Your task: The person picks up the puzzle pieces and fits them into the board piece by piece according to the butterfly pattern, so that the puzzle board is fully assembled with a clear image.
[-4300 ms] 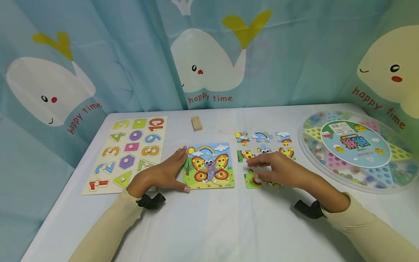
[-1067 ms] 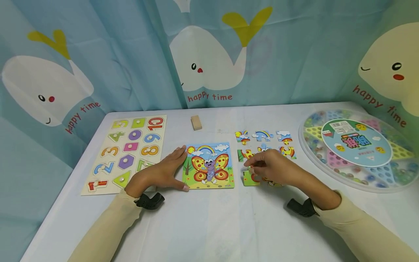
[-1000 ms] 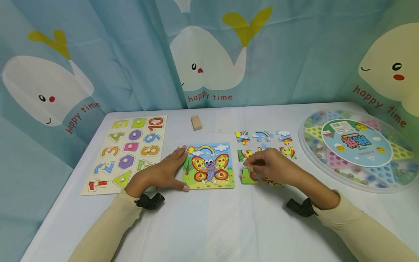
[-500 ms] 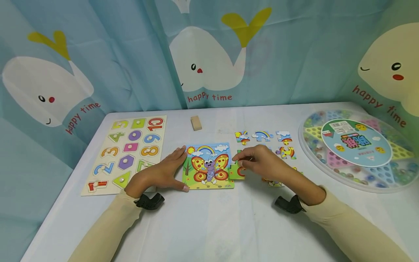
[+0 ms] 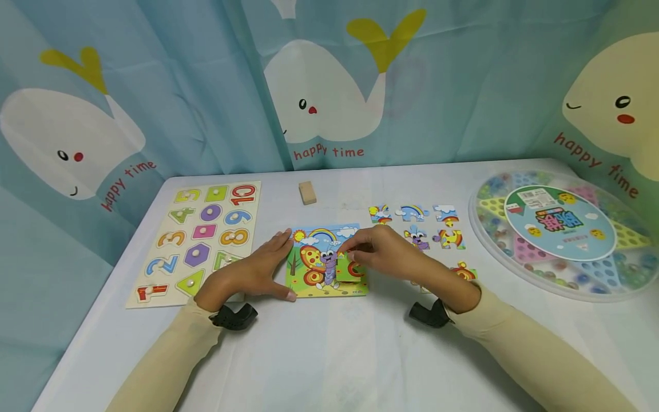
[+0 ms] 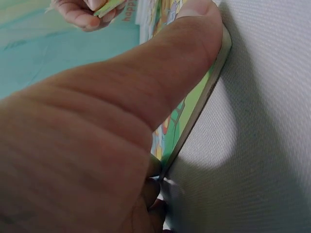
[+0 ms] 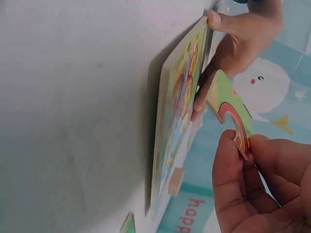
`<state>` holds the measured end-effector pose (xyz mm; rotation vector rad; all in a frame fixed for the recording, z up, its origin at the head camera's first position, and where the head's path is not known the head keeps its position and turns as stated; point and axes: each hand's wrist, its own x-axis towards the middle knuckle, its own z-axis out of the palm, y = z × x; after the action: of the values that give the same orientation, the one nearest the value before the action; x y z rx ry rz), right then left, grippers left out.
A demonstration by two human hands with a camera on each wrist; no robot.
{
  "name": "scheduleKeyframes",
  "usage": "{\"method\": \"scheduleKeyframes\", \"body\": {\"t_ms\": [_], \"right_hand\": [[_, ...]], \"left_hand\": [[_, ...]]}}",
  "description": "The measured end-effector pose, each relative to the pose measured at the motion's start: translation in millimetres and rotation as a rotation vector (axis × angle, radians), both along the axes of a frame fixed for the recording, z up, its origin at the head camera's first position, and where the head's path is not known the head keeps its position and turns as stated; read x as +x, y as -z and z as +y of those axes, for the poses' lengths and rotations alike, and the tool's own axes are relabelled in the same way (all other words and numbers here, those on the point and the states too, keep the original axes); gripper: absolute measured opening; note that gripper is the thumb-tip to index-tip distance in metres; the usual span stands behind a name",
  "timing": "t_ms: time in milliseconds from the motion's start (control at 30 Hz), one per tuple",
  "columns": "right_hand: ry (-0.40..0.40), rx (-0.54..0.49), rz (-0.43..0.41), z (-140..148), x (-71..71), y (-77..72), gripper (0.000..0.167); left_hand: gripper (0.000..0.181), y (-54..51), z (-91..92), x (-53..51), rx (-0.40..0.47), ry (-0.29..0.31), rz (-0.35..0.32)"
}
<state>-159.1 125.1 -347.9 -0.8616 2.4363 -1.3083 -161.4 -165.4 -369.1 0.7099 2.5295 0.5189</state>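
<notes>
My right hand (image 5: 383,249) pinches a green jigsaw piece (image 5: 349,269) with a red curve, holding it above the right half of the butterfly puzzle board (image 5: 311,252). The right wrist view shows the piece (image 7: 228,104) between thumb and fingertips, raised and tilted clear of the board (image 7: 182,102). On the board's left side rests my left hand (image 5: 257,272), its thumb at the near left corner and its straight fingers along the edge. Several loose jigsaw pieces (image 5: 412,213) lie right of the board, some hidden behind my right forearm.
A number and shape board (image 5: 193,246) lies at the left. A small wooden block (image 5: 308,193) sits behind the butterfly board. On the right is a large round marble game box (image 5: 561,229). A blue curtain (image 5: 206,86) hangs at the table's back edge.
My right hand has picked up the green piece from the near row of loose pieces and carried it left, over the butterfly board. My left hand has stayed at the board's side.
</notes>
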Motion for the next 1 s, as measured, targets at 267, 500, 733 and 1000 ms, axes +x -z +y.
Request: {"method": "scheduleKeyframes", "body": {"t_ms": [267, 500, 733, 1000], "right_hand": [[-0.013, -0.003, 0.026, -17.1, -1.1, 4.0, 0.017], [-0.037, 0.007, 0.006, -33.1, -1.1, 5.8, 0.018], [-0.075, 0.022, 0.023, -45.3, -3.2, 5.0, 0.017], [-0.088, 0.058, -0.005, -59.0, -8.5, 6.7, 0.017]], "left_hand": [[0.117, 1.2, -0.2, -0.6, -0.005, 0.005, -0.003], [0.12, 2.6, -3.7, -2.2, 0.012, 0.033, 0.005], [0.122, 2.6, -6.7, -2.0, 0.032, 0.071, 0.008], [0.123, 1.1, -6.1, -2.5, 0.04, 0.073, 0.005]]}}
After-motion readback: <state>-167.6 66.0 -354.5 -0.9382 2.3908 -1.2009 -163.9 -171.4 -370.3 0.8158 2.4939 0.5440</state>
